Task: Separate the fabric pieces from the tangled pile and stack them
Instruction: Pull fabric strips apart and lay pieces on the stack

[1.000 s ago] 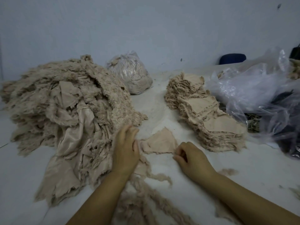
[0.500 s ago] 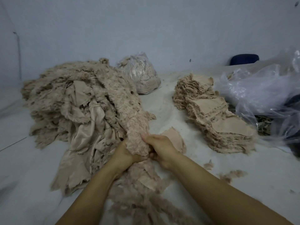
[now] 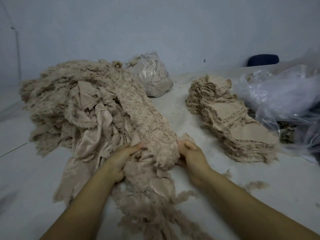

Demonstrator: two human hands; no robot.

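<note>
A person's 2 bare forearms reach in from the near edge. The left hand (image 3: 121, 158) presses against the left side of a long fuzzy fabric strip (image 3: 152, 129), fingers fairly straight and lying along the fleece. The right hand (image 3: 192, 153) grips the strip's right edge, fingers curled and pinching the fluffy end. Between the 2 hands the strip's near end sits bunched, lying on smoother beige pieces and loose fleece that trail toward the viewer.

The strip runs away from the hands up into the tangled pile (image 3: 72, 104), a large beige heap of fleece and smooth cloth filling the left half of the pale surface (image 3: 181, 108). To the right, well apart from the pile, stands the stack (image 3: 230, 122) of flat, sorted pieces. Past it lie crumpled clear plastic bags (image 3: 277, 94); a filled plastic bag (image 3: 152, 75) sits at the far centre.

The step in hand appears to be freeing 1 piece from the tangle. The next move likely calls for pulling the strip loose from its neighbours, then carrying it right onto the stack.
</note>
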